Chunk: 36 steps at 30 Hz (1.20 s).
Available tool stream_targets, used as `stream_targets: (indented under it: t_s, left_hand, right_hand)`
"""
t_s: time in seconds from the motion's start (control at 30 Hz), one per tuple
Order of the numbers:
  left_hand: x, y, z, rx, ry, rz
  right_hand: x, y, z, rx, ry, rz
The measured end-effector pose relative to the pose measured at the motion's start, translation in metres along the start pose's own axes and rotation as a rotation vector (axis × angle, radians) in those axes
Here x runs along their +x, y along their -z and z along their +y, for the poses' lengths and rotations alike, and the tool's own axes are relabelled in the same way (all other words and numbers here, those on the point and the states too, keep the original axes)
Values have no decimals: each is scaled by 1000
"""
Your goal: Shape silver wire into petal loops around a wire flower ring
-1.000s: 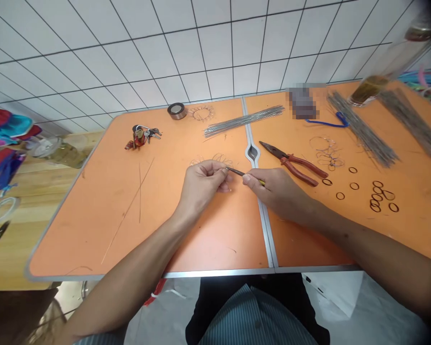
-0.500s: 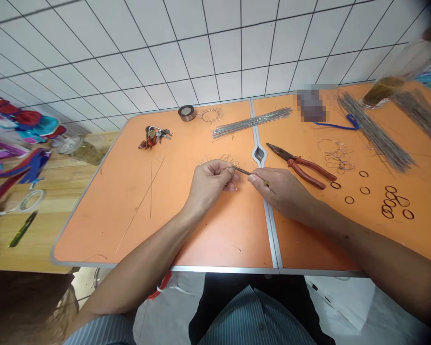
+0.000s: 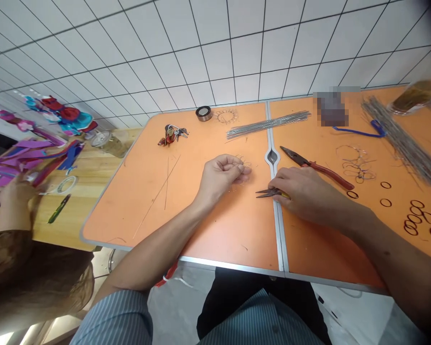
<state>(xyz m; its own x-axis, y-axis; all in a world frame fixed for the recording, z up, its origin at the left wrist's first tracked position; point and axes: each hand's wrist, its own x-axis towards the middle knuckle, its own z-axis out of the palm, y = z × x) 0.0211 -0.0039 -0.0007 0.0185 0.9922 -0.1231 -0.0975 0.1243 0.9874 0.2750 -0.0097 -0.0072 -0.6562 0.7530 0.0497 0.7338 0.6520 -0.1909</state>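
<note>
- Two hands are seen at work, the left hand (image 3: 221, 176) and the right hand (image 3: 305, 191), with an orange folding table (image 3: 140, 215) beneath them.
- The left hand is curled, with fingertips pressed together in a pinch on a small wire loop (image 3: 244, 165); the loop is held just above the tabletop, left of the table's central metal seam (image 3: 277, 225), and is partly hidden by the fingers.
- The right hand lies on the table with its fingers closed round the yellow-gripped needle-nose pliers (image 3: 271, 193). Their slim tips are slightly parted, point toward the left hand, and are near the loop without touching it.
- For fine wire like this, a pinch close to the worked spot and squarely placed plier tips are judged best, so that the thin strands are not kinked.
- Red-handled long-nose pliers (image 3: 318, 166) lie beyond the right hand, and dark wire rings (image 3: 414, 218) and tangled wire loops (image 3: 357, 163) are scattered further right.
- A bundle of straight wires (image 3: 267, 123), a roll of tape (image 3: 203, 113) and a wire flower shape (image 3: 225, 116) lie along the far edge.
- At the far left, a co-worker's hand (image 3: 17, 189) rests among purple strips (image 3: 32, 155) on a wooden table (image 3: 93, 191).
</note>
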Motion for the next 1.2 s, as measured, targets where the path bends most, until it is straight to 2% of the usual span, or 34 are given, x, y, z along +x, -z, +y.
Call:
stream_targets:
  t_s: [0.17,0.27,0.37,0.5,0.57,0.63,0.7,0.83,0.93,1.07,1.2]
  left_hand:
    - [0,3,2,-122,-1,-34]
    - [-1,1,4,-171,-21,-10]
    - [-2,-2,5,-219,-39,12]
    - [-1,-4,8,-258,-12,39]
    - [0,-2,14,-281,-4,43]
    - [2,4,21,-310,-25,31]
    - [6,13,30,-341,-45,19]
    - [18,32,40,-396,-13,28]
    - [24,38,39,-451,35,34]
    - [25,35,34,-475,75,0]
    - [35,42,25,-281,3,4]
  right_hand:
    - [12,6,-22,330,-132,318]
    - [22,10,-45,604,-270,247]
    - [30,7,-60,681,-347,214]
    - [41,2,-65,777,-332,260]
    - [47,7,-66,838,-330,254]
    - [53,17,-67,871,-337,237]
    - [59,31,-70,902,-341,285]
    - [69,50,-75,1054,-190,439]
    - [77,47,-79,1105,-156,497]
    - [90,34,-80,1050,-230,592]
    - [93,30,-62,1078,-294,682]
